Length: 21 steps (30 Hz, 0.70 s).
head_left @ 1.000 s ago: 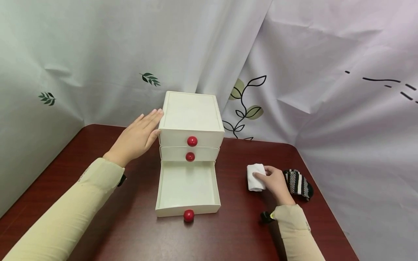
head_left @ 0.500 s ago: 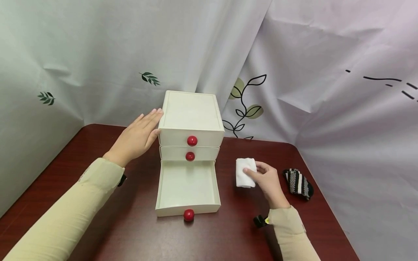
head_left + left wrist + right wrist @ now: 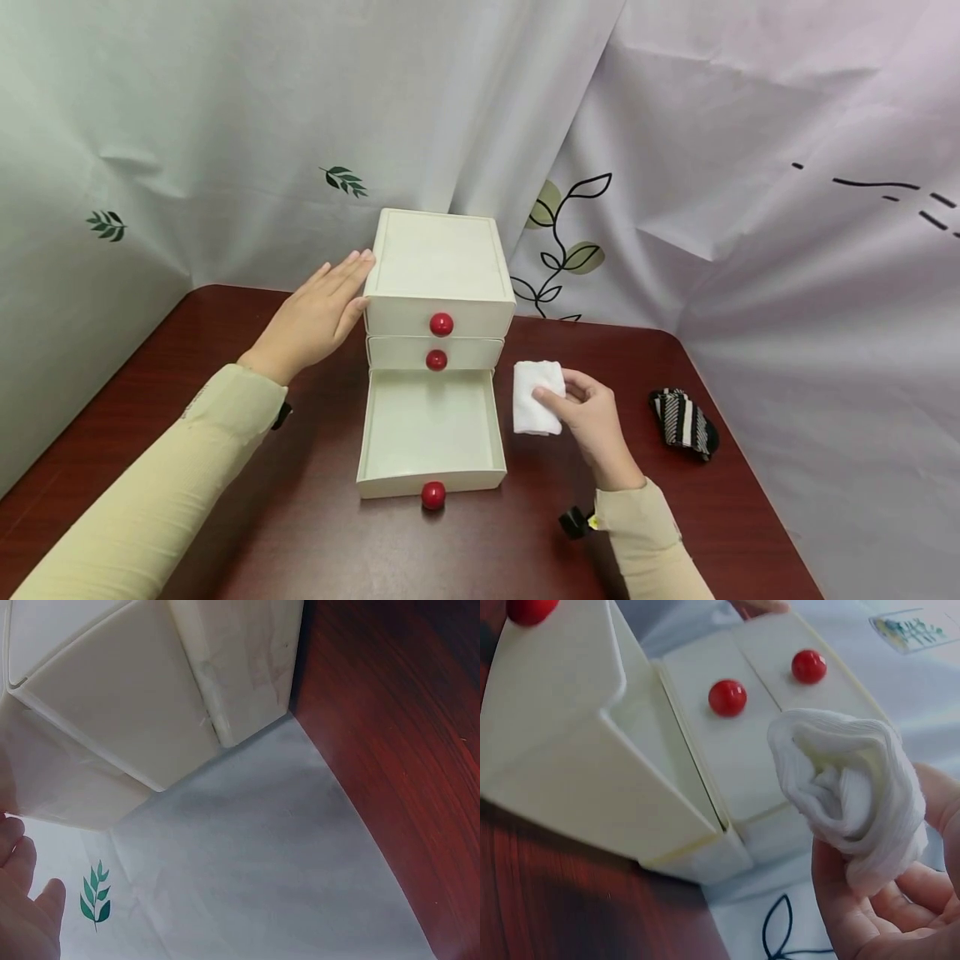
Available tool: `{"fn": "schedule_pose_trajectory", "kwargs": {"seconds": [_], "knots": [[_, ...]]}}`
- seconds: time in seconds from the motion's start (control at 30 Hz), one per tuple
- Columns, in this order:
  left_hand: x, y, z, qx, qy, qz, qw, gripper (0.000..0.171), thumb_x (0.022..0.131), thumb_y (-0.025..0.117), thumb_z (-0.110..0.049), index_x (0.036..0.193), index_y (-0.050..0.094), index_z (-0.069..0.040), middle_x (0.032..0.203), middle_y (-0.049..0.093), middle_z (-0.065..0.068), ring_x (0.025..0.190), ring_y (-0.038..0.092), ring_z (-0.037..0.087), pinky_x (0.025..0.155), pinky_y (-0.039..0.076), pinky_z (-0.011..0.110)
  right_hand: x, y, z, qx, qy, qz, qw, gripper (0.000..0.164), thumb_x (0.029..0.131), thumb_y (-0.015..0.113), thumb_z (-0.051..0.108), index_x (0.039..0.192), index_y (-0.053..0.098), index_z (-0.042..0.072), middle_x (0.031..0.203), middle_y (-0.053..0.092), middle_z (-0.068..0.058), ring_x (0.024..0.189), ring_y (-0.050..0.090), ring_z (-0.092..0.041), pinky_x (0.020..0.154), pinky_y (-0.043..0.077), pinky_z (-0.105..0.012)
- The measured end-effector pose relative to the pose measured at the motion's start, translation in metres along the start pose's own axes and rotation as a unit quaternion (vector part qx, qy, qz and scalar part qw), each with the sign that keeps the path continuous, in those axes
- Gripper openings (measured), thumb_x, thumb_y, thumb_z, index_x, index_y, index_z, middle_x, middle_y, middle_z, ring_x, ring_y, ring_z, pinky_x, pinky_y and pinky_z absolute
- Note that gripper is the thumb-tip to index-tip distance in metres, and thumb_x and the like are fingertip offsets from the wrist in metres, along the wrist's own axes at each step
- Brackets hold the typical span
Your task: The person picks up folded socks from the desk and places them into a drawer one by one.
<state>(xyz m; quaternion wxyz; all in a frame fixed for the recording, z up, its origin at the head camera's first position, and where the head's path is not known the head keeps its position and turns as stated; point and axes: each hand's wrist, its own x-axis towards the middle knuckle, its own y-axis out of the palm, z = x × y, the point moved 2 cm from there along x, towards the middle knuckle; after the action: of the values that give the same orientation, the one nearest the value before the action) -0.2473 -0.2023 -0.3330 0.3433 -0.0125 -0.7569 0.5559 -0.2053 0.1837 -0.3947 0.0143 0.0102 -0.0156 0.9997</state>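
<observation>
A cream drawer unit [image 3: 442,258] with red knobs stands at the back of the table, its bottom drawer [image 3: 427,425] pulled out and holding nothing. My left hand [image 3: 311,321] rests with straight fingers against the unit's upper left side; its fingers [image 3: 22,862] show at the edge of the left wrist view. Between thumb and fingers, my right hand [image 3: 596,417] pinches a bundle of rolled white socks [image 3: 534,400], held just right of the open drawer. In the right wrist view the bundle [image 3: 847,787] shows its coiled, ribbed end.
Folded black-and-white striped socks [image 3: 684,422] lie near the right edge of the dark red table [image 3: 480,550]. Two drawers above the open one are closed. A pale curtain [image 3: 262,100] hangs behind the table and along its sides.
My right hand has carried the white socks leftward from beside the striped socks to the open drawer's right side. My left hand has stayed against the drawer unit.
</observation>
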Motion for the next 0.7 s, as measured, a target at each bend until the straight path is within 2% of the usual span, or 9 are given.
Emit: {"fn": "schedule_pose_trajectory", "kwargs": {"seconds": [0.33,0.57,0.7], "knots": [[0.0,0.001,-0.001,0.001,-0.006,0.005,1.0,0.059,0.108,0.046,-0.025,0.159,0.028,-0.001,0.163,0.032,0.015,0.151,0.028,0.031,0.126,0.016,0.046,-0.007,0.034,0.003,0.043,-0.001,0.026,0.999,0.039,0.082,0.077,-0.007,0.119,0.065,-0.011,0.101,0.073,-0.015,0.082,0.072,-0.016,0.067,0.062,-0.031],[-0.001,0.001,0.0,-0.002,-0.01,0.007,0.9999,0.059,0.109,0.044,-0.028,0.159,0.027,-0.002,0.163,0.032,0.015,0.152,0.027,0.03,0.127,0.011,0.042,-0.01,0.059,-0.001,0.037,-0.001,0.054,0.998,0.037,0.083,0.078,-0.002,0.118,0.066,-0.01,0.102,0.073,-0.017,0.082,0.071,-0.015,0.068,0.062,-0.03],[0.0,0.0,-0.001,-0.004,-0.007,0.005,1.0,0.059,0.109,0.044,-0.027,0.159,0.027,-0.002,0.163,0.032,0.015,0.152,0.028,0.03,0.127,0.013,0.043,-0.012,0.072,-0.003,0.035,0.0,0.071,0.997,0.036,0.085,0.078,0.001,0.118,0.067,-0.01,0.103,0.073,-0.018,0.082,0.071,-0.015,0.07,0.062,-0.029]]}}
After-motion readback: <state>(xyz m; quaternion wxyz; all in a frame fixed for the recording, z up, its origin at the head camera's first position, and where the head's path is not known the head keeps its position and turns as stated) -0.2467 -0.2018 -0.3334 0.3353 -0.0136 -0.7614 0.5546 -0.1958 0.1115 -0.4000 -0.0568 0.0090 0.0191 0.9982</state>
